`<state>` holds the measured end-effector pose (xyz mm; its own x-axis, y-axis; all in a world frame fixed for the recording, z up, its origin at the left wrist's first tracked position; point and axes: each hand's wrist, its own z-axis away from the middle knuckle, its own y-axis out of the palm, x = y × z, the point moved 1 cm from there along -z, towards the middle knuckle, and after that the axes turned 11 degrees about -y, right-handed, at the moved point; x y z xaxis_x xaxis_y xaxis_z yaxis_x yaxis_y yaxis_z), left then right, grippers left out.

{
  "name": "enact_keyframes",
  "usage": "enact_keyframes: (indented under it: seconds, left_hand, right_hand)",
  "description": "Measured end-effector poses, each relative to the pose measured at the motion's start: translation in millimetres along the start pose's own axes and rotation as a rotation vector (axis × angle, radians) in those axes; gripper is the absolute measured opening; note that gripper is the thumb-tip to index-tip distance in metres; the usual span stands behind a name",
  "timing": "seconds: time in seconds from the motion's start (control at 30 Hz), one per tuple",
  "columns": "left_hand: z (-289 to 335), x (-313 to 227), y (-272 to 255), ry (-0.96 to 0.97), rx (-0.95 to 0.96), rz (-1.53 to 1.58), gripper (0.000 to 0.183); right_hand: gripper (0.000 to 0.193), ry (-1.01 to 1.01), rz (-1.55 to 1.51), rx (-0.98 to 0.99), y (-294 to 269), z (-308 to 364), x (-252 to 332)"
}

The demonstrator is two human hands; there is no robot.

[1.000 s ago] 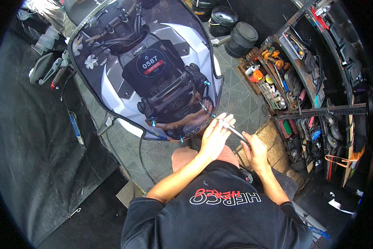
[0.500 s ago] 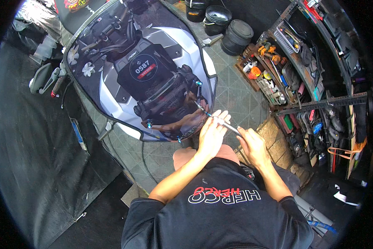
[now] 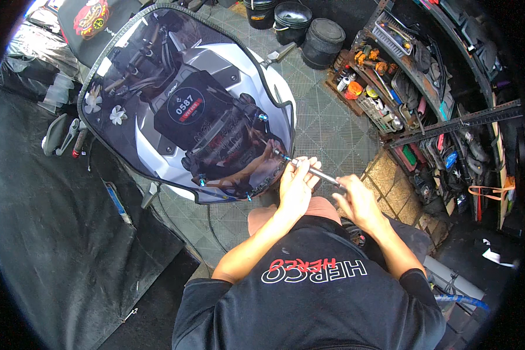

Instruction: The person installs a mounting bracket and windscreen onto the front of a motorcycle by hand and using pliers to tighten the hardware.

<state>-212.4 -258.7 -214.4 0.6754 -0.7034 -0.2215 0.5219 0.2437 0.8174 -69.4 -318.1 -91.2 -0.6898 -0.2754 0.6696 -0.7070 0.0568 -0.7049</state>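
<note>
In front of me stands a white and black motorcycle (image 3: 274,96) with a tinted windscreen (image 3: 213,146). A blue bolt (image 3: 288,158) sits by the windscreen's lower right edge. A slim silver hand tool (image 3: 325,175) reaches from that bolt toward my right; its exact kind is unclear. My left hand (image 3: 295,189) is closed around its front part, close to the bolt. At the back end, my right hand (image 3: 360,204) has its fingers bent over the handle, thumb apart. More blue bolts show on the windscreen, one upper right (image 3: 263,117) and one lower left (image 3: 202,182).
To the right, a metal rack (image 3: 455,125) carries tools, bottles and parts. Black buckets (image 3: 323,44) stand beyond the motorcycle. A mirror (image 3: 57,134) juts out on the left. A dark cable (image 3: 211,224) crosses the grey patterned floor mat (image 3: 326,111).
The view has shifted slightly, so the motorcycle sits further left. My left fingers, stretched out under the tool before, have curled around it. My right hand remains at the handle end.
</note>
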Motion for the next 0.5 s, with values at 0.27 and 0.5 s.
enact_keyframes:
  seconds: [0.27, 0.5]
  left_hand:
    - [16.4, 3.9, 19.9, -0.12, 0.134, -0.017, 0.019]
    - [16.8, 5.1, 22.6, -0.186, 0.024, -0.019, 0.018]
  right_hand:
    - [0.032, 0.826, -0.752, -0.108, 16.1, 21.1, -32.6]
    - [0.023, 0.411, -0.191, -0.042, 9.5, 18.1, -2.6]
